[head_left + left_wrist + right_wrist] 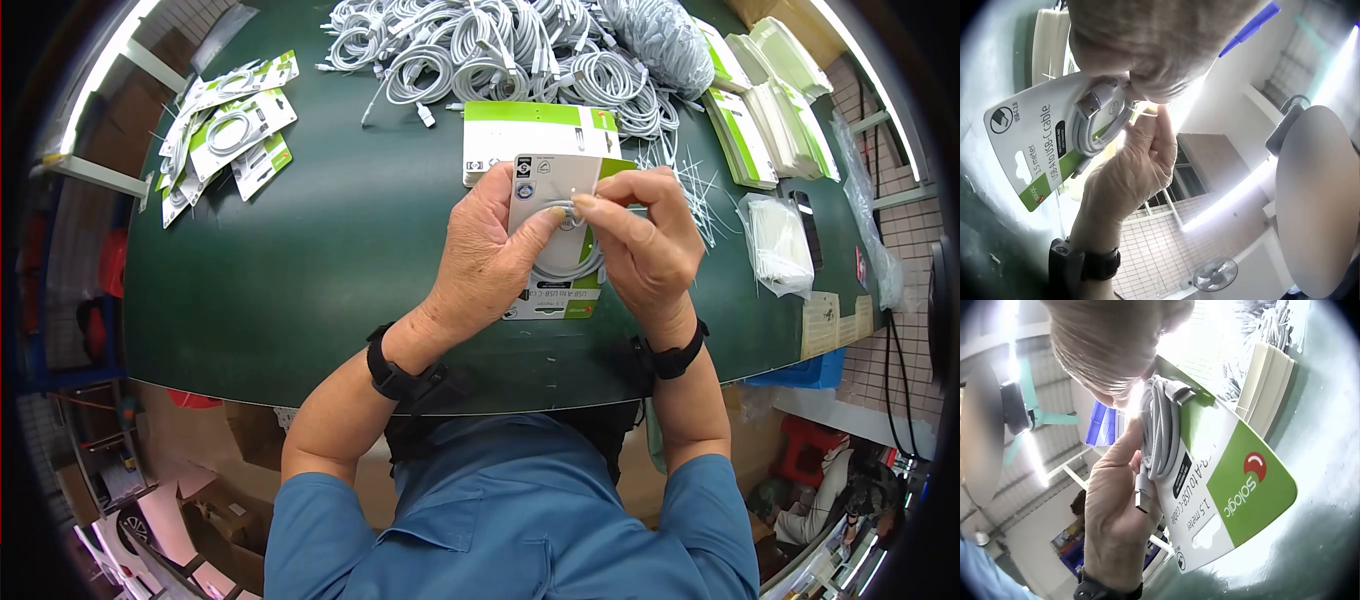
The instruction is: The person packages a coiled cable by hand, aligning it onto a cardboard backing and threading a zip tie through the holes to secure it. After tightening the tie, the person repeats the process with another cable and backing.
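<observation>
Blue shirt sleeves (500, 520) fill the bottom of the head view, and two bare forearms with black wrist straps (395, 375) reach from them over the near edge of a dark green table (300, 270). Both hands meet just above the table's near middle, holding up a white and green packaging card (553, 178) with a coiled white USB cable (572, 262) lying against its face. Her or his left hand (488, 258) curls its fingers round the card from behind, with the thumb laid across the front onto the coil, so card and cable are gripped together. Meanwhile the right hand (648, 240) pinches thumb and forefinger tight on what looks like a thin white tie (572, 198) at the top of the coil, its other fingers curled loosely. Just behind the hands a stack of blank cards (535, 130) lies flat, and beyond it a heap of coiled cables (500, 45) covers the far side. Finished packs (230, 125) are scattered at the far left, loose ties (700, 190) lie to the right, and more card stacks (770, 100) sit further right
</observation>
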